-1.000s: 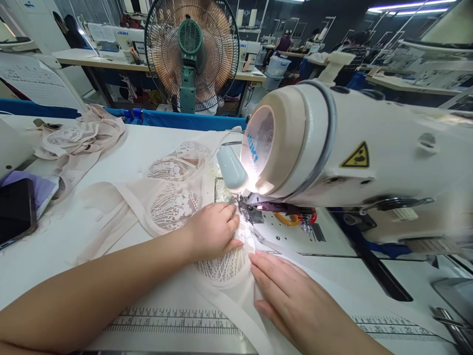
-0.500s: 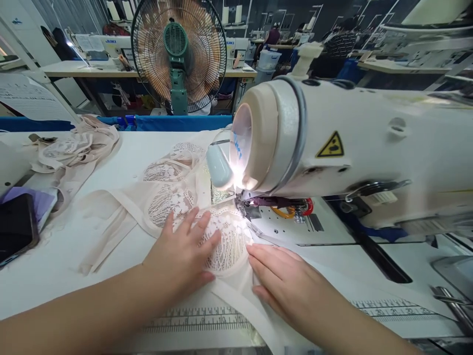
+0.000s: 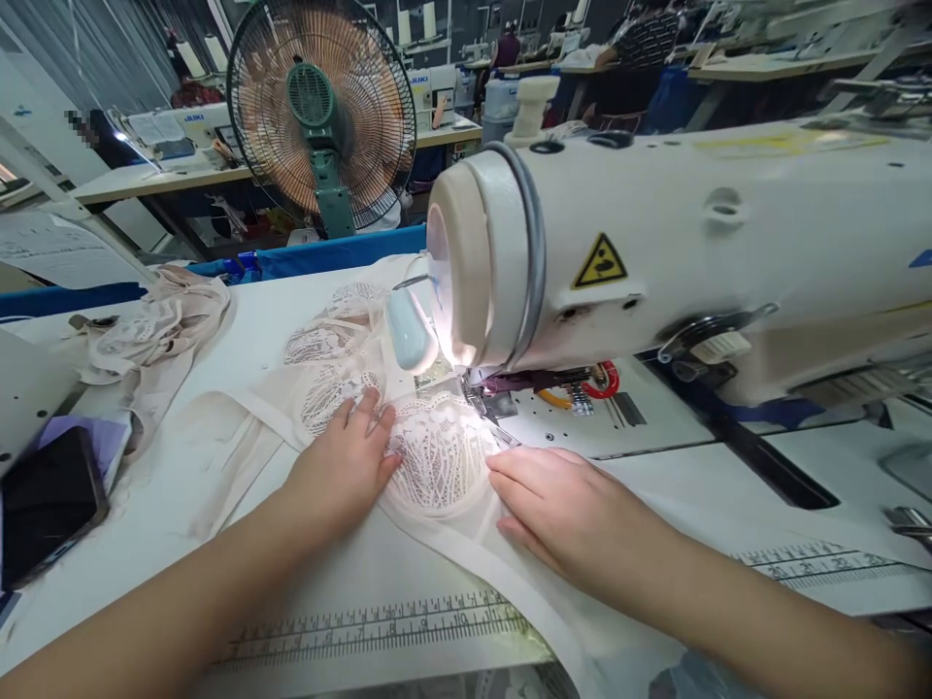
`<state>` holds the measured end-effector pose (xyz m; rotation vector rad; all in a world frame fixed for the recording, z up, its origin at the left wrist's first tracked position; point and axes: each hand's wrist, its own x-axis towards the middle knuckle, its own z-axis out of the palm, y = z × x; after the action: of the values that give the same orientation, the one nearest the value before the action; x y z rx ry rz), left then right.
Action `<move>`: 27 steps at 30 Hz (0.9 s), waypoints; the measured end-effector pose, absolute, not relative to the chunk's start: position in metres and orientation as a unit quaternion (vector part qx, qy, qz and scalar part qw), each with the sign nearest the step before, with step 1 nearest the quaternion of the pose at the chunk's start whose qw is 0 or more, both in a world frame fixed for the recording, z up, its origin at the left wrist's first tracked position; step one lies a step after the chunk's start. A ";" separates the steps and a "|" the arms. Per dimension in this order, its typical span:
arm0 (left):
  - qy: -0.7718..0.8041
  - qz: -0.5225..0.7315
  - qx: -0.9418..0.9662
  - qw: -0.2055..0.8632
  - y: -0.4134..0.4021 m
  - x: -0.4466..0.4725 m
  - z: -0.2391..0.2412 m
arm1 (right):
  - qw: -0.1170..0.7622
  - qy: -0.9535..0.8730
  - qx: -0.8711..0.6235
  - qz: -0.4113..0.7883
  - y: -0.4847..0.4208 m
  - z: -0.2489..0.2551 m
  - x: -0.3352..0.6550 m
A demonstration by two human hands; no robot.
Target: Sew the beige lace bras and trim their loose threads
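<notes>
A pale lace bra (image 3: 437,471) lies on the white sewing table, its near cup beside the lit presser foot (image 3: 481,400) of the sewing machine (image 3: 582,252). On the lace between the cups, my left hand (image 3: 346,466) rests with its fingers a little apart, holding nothing. My right hand (image 3: 560,495) is closed at the right edge of the near cup, fingers together and thumb below, just in front of the presser foot. A pale fabric band (image 3: 502,582) trails from the cup over the table's front edge. The needle's tip cannot be made out.
Printed rulers (image 3: 385,626) run along the front edge. To the left are a phone (image 3: 54,500) and a heap of pale straps and lace (image 3: 156,325). Behind the table stands a large fan (image 3: 320,116). A person (image 3: 648,44) sits at the back right.
The view has turned and tilted slightly. My left hand has slid back left off the near cup towards the middle of the bra. My right hand keeps to the cup's edge.
</notes>
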<state>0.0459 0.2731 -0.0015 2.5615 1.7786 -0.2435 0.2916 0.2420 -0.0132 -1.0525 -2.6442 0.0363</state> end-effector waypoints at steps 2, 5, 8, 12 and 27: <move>0.567 -0.067 0.821 0.008 0.280 0.046 -0.001 | 0.148 -0.916 -0.374 0.007 0.244 -0.015 0.291; 0.558 -0.048 0.828 -0.003 0.291 0.046 -0.001 | 0.151 -0.912 -0.380 -0.009 0.246 -0.016 0.289; 0.558 -0.010 0.830 -0.015 0.301 0.045 -0.001 | 0.150 -0.910 -0.386 -0.019 0.247 -0.017 0.287; 0.565 0.056 0.823 -0.021 0.313 0.043 0.003 | 0.145 -0.907 -0.395 -0.015 0.246 -0.018 0.284; 0.445 0.126 0.880 -0.109 0.291 0.069 0.029 | 0.112 -0.904 -0.412 -0.022 0.245 -0.013 0.272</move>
<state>0.0685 0.2908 0.0294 2.9743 1.5055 0.4274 0.2721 0.2449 -0.0126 -1.2102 -2.6529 -0.0633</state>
